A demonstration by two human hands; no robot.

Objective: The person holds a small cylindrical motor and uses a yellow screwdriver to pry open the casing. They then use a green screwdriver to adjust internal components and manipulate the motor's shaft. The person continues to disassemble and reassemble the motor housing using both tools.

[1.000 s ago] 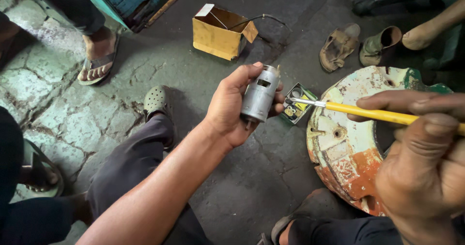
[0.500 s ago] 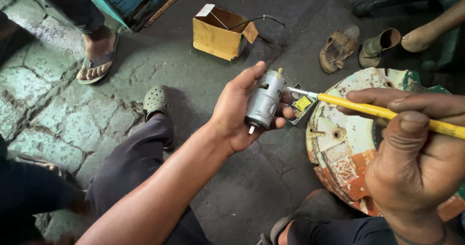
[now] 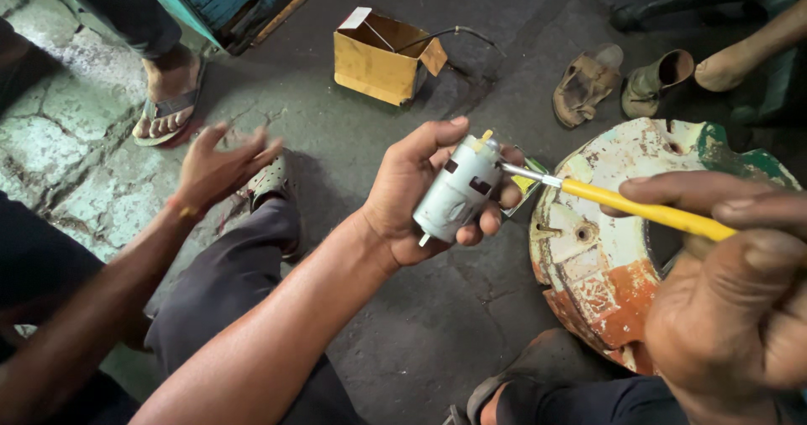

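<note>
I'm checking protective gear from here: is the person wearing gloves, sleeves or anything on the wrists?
No. Both the left hand and the right hand are bare, with no gloves, rings, watch or wristband visible. The left forearm is uncovered along its whole visible length, with no sleeve in view. The right wrist runs off frame, so any sleeve there cannot be seen.

Small motor (image 3: 458,194): dull grey metal can, smooth, slight sheen. Screwdriver (image 3: 639,211): glossy yellow plastic handle, bright metal shaft. Round disc (image 3: 605,257): rusty metal, chipped white, orange and green paint, rough. Box (image 3: 378,55): matt brown cardboard. Floor (image 3: 420,341): rough dark concrete, cracked. Trousers (image 3: 227,290): grey cloth.
</note>
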